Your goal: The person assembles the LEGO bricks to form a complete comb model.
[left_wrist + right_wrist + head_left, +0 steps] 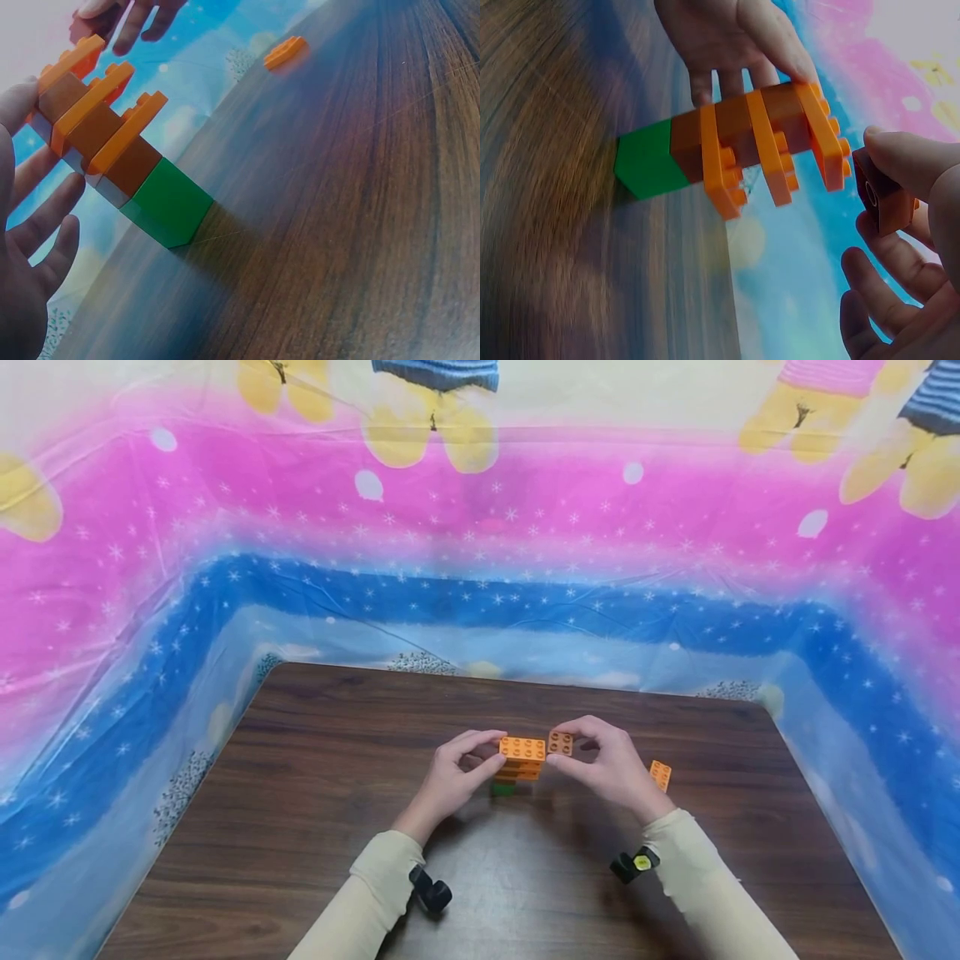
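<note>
A tower of toy building bricks stands upright on the table, with a green brick [651, 160] at its base. Above that, brown bricks [94, 127] alternate with thin orange plates that jut out to the right. My left hand [453, 772] grips the tower's top end, thumb and fingertips at the topmost orange plate [522, 749]. Just right of that plate, my right hand [611, 768] pinches a small brown brick [892, 199] between thumb and finger. Its hollow underside faces the tower, and a gap shows between them in the right wrist view.
A loose orange plate [661, 775] lies on the dark wooden table [315, 827], beside my right wrist. Small black cameras [431, 891] are strapped to both wrists. A patterned pink and blue cloth [480, 518] hangs behind and around the table.
</note>
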### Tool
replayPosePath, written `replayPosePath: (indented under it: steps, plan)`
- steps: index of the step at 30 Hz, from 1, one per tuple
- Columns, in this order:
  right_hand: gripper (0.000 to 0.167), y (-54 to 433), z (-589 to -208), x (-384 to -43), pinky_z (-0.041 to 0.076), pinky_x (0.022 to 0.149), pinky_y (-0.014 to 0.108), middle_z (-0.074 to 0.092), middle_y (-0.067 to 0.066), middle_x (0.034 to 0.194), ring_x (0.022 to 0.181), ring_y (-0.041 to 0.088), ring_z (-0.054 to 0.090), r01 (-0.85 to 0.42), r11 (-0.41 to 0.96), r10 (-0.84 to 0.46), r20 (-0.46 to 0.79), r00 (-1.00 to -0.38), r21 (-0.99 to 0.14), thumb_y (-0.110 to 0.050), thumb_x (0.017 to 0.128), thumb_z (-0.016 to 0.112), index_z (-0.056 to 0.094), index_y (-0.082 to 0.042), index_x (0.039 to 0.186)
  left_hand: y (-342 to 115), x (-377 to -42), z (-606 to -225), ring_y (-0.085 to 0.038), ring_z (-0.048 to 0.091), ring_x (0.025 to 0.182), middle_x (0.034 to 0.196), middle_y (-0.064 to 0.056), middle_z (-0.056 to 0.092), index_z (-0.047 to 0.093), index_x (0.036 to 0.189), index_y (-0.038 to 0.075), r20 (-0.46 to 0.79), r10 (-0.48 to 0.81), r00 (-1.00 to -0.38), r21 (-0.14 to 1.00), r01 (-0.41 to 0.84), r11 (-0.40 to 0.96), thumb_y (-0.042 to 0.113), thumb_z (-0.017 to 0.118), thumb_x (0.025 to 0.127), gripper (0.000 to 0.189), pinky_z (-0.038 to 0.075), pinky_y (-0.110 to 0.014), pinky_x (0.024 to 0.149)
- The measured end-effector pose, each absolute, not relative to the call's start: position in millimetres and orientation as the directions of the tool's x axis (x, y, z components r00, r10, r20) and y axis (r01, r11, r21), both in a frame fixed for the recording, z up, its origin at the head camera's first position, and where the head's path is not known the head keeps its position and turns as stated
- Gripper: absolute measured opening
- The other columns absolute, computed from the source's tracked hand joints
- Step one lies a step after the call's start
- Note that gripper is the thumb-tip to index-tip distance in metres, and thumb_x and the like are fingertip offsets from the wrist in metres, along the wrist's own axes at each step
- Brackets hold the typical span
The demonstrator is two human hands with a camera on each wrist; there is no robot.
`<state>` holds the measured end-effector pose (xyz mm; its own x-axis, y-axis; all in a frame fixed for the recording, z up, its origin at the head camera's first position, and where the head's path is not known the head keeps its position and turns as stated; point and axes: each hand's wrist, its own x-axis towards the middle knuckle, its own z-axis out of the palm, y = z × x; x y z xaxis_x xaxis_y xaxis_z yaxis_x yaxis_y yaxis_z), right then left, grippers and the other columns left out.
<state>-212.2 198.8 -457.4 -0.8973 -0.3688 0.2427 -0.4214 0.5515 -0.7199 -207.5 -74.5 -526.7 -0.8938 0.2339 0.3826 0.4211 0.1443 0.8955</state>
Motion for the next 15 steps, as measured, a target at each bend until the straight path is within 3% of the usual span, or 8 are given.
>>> replayPosePath:
  steps: [6,15]
  plan:
    - [0.035,187.1,-458.7,-212.4,0.055,0.097,0.049,0.07,-0.01,0.12,0.113,0.013,0.064,-0.423,0.514,-0.376,0.247,-0.893,-0.746,-0.039,0.091,0.084,0.074,-0.027,0.122,-74.7,-207.8,-527.5,-0.018,0.07,0.106,0.123,0.001,0.071,0.072,0.135,0.023,0.381,0.235,-0.894,0.895,0.42,0.147,0.02,0.074,0.101,0.034,0.059,-0.036,0.087]
    - [0.035,170.1,-458.5,-216.1,0.057,0.094,0.05,0.071,-0.007,0.119,0.109,0.015,0.066,-0.461,0.462,-0.407,0.281,-0.869,-0.758,-0.036,0.092,0.084,0.075,-0.024,0.124,-73.7,-207.5,-526.5,-0.019,0.07,0.107,0.124,0.0,0.071,0.072,0.135,0.019,0.386,0.237,-0.891,0.895,0.424,0.136,0.018,0.074,0.101,0.035,0.059,-0.039,0.088]
